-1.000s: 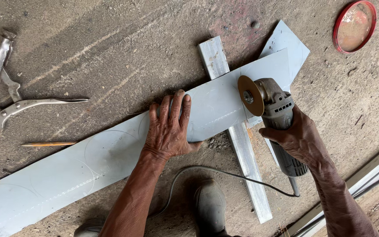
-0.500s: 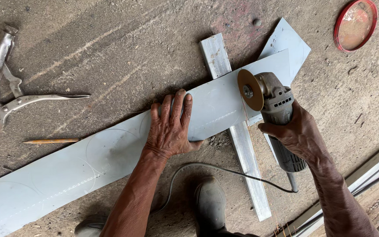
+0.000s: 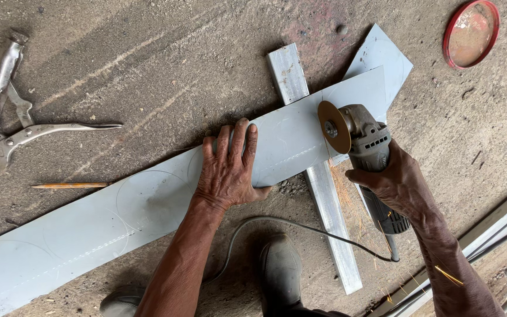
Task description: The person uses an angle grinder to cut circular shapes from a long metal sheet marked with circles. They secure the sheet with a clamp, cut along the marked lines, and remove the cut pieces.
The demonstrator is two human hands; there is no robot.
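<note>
Locking pliers (image 3: 7,117) lie open near the left edge of a rough concrete floor (image 3: 148,53), with a pencil (image 3: 70,185) lying level just below them. A round red lid (image 3: 470,34) sits in the floor's top right corner. Pale rails (image 3: 500,232) run slantwise across the bottom right corner, and two dark boots (image 3: 280,276) stand at the bottom edge.

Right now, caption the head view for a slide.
Left hand steadies a metal strip; right hand runs a sparking angle grinder.
</note>
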